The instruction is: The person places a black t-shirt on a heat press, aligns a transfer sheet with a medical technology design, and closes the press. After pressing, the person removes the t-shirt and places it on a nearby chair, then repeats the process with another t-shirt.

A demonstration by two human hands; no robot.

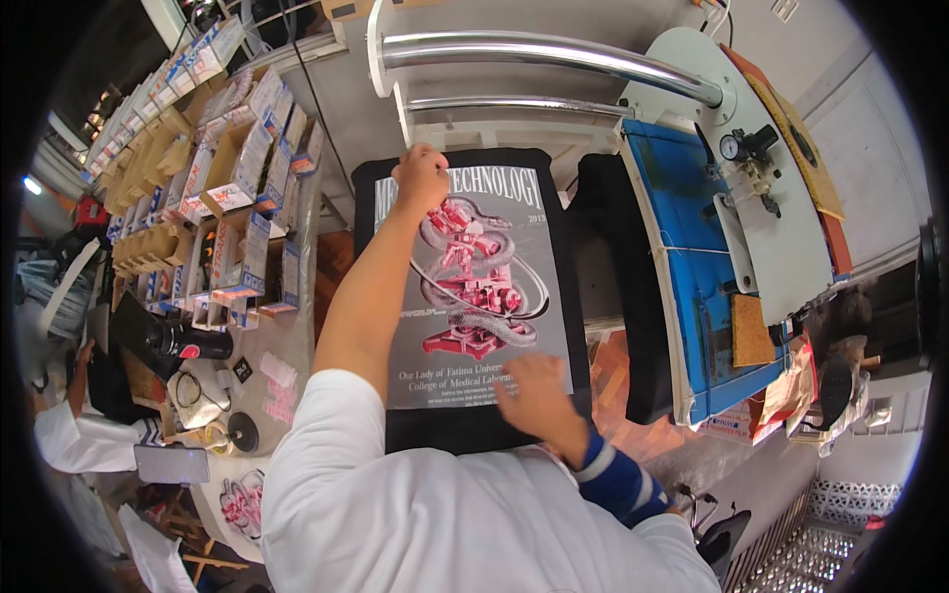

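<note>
Grey print (479,282): left hand (422,176) curled, outstretched to far edge; right hand (537,397) nearer (blurred, grip unclear).

Centre: printed sheet (476,341) on cloth (445,432); left hand (423,178) at sheet's upper left, right hand (537,400) at lower right. Behind: bars (554,51), running crosswise. Left: boxes (213,203) on table (297,346), phone (173,465) nearer person. Right: panel (684,287), gauge (732,147) toward its far end.
</note>
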